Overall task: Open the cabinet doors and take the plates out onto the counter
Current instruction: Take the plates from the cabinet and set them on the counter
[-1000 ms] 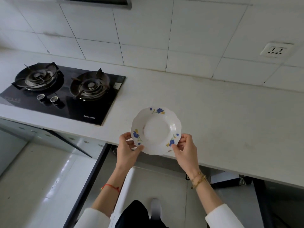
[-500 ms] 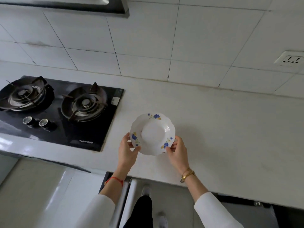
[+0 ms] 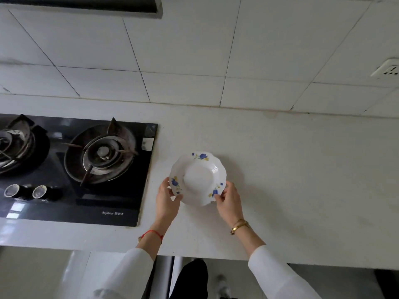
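Holding a white plate (image 3: 198,178) by its rim, both hands sit over the white counter (image 3: 291,173), nearer its front edge than the tiled back wall (image 3: 194,50). The left hand (image 3: 166,199) grips the plate's lower-left rim, thumb on the upper face beside a blue flower, fingers curled beneath. The right hand (image 3: 228,200) pinches the lower-right rim beside a second blue flower in the same manner. A third flower marks the far rim, toward the wall.

The plate is round with a scalloped rim, so it has no long axis; its hollow faces upward toward the camera, and the disc looks slightly tilted, the near rim at the hands. Whether its underside touches the counter or hangs just above it cannot be told; a faint shadow lies on the counter just right of it.

A black glass gas hob (image 3: 71,169) is set into the counter's left part, its right edge just beside the plate but apart from it. Its right burner (image 3: 100,152) carries a metal pan support; two control knobs (image 3: 26,192) stand along the hob's front edge. A second burner shows at the picture's left border.

The left wrist wears a red cord (image 3: 152,233), the right wrist a gold bracelet (image 3: 238,225); both arms are in white sleeves (image 3: 278,275). A wall socket (image 3: 386,69) sits on the tiles at far right. The dark edge of a range hood (image 3: 86,6) crosses the top left. Below the counter's front edge, pale floor and a dark trouser leg are visible.
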A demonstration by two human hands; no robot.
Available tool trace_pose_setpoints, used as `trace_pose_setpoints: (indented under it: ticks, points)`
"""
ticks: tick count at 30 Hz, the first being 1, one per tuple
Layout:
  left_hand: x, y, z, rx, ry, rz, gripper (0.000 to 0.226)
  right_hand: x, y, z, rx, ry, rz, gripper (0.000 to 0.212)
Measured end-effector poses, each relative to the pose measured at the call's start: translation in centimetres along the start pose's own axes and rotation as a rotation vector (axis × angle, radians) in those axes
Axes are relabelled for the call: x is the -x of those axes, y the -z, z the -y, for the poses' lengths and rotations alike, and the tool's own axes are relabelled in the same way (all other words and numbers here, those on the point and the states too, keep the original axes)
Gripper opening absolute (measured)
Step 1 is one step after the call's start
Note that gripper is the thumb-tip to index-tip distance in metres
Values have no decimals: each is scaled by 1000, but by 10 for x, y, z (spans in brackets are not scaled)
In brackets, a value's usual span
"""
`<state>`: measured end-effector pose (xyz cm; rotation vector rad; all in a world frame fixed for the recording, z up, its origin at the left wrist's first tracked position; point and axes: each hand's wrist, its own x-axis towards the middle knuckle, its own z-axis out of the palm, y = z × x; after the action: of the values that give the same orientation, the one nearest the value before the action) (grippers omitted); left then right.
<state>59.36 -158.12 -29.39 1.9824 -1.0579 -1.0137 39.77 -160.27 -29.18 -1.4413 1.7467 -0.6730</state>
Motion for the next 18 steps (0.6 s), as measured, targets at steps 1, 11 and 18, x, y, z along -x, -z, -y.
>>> trace_pose_setpoints:
  ticks: [1,11,18]
  points:
    - [-2,0,1,-3,-3,5,66,0,-1,0,3,-9,1,36]
    - [-4,-6,7,-16,-12,20,71,1,-6,-4,42,-65,33,43]
    - [1,-4,7,-98,-44,24,72,3,-4,-8,96,-65,63,44]
